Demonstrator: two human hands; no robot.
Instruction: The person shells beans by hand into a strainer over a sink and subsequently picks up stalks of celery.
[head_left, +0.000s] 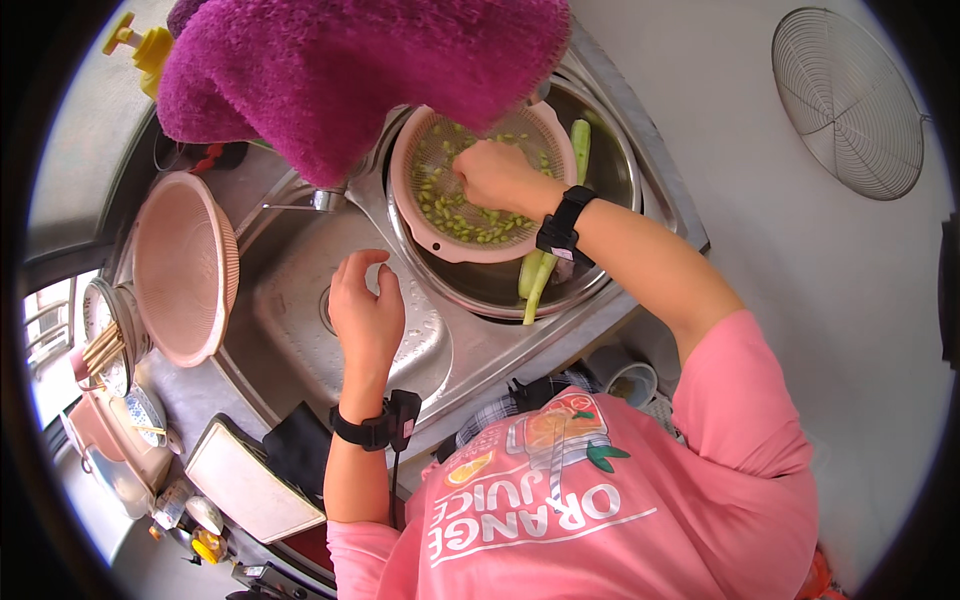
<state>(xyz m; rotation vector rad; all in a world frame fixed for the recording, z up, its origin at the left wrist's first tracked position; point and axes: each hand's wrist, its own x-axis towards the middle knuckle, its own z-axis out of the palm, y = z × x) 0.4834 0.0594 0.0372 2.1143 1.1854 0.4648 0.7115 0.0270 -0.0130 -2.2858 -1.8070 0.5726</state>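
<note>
My right hand reaches over a pink mesh colander, its fingers curled down and partly hidden, so I cannot tell whether they hold anything. Many small shelled green beans lie scattered inside the colander. It rests in a large stainless steel bowl set in the right-hand sink opening. Long pale-green vegetable pieces lean in that bowl beside the colander. Above the left sink basin hovers my left hand, thumb and fingers apart with nothing between them.
A magenta towel hangs over the sink's far side, near the faucet. To the left stand a second pink colander, bowls with chopsticks, and a white cutting board. A wire strainer hangs at upper right.
</note>
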